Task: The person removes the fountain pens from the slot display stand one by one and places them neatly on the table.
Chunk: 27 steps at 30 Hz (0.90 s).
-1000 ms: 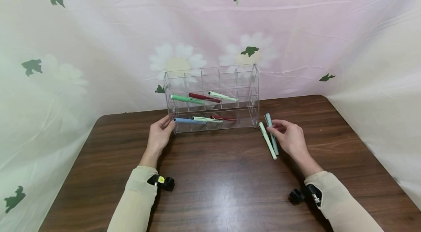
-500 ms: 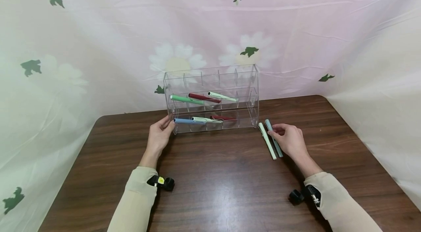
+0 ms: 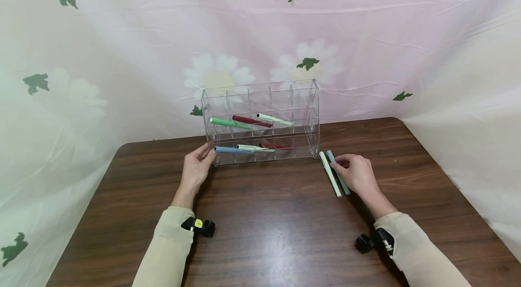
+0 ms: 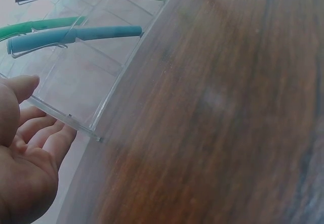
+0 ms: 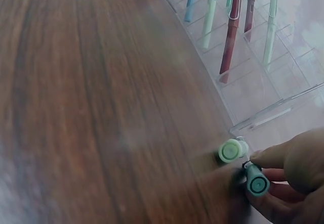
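A clear acrylic pen rack [image 3: 305,148] stands at the back of the table. My left hand [image 3: 194,170] grips its left side panel, with the thumb in front and the fingers behind in the left wrist view. Right of the rack, my right hand [image 3: 358,174] pinches a grey-blue pen [image 3: 343,182] between thumb and fingers. Beside it lies a pale green pen [image 3: 330,175], roughly parallel. On the rack's lower tier rest a blue pen [image 3: 234,150], a pale green pen and a dark red pen [image 3: 277,146]. The middle tier holds a green pen [image 3: 230,123], a dark red pen and a pale green pen.
The brown wooden table [image 3: 264,219] spreads in front of the rack. A patterned cloth [image 3: 154,43] hangs close behind it and at both sides. Black wrist cameras sit on both sleeves.
The grey-blue pen has come a little toward me and now lies alongside the pale green pen, with my right hand still on it. My left hand stays at the rack.
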Each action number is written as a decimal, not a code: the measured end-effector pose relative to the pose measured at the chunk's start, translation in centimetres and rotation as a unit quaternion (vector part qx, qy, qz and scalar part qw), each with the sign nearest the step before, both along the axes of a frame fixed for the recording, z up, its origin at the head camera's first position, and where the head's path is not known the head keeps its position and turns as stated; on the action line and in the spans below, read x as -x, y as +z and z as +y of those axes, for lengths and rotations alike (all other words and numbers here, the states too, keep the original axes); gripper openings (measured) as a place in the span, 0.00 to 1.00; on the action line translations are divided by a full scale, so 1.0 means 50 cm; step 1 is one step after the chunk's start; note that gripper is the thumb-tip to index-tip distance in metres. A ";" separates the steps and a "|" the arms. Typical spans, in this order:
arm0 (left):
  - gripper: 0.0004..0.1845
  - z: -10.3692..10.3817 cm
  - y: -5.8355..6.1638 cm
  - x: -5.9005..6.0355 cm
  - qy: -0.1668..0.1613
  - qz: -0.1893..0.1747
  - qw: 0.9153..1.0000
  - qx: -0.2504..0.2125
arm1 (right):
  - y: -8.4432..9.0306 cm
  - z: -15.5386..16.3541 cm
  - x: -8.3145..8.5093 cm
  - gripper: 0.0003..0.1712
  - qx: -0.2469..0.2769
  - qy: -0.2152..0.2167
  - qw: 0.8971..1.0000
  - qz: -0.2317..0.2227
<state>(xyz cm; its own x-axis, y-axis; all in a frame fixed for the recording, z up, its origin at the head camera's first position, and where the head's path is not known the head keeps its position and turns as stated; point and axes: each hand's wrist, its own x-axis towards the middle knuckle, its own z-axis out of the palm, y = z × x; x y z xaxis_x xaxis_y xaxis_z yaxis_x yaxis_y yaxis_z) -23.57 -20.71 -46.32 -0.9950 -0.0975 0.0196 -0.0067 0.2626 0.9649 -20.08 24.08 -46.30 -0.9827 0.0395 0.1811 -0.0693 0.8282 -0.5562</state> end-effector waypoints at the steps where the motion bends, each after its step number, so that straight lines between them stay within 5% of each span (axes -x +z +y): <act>1: 0.26 0.000 0.000 0.000 -0.001 0.000 1.000 -0.001 | 0.001 0.000 0.000 0.15 -0.001 -0.001 1.000 -0.002; 27: 0.26 0.001 0.000 0.000 0.004 -0.007 1.000 0.004 | 0.022 -0.002 -0.012 0.15 0.000 -0.004 0.999 -0.033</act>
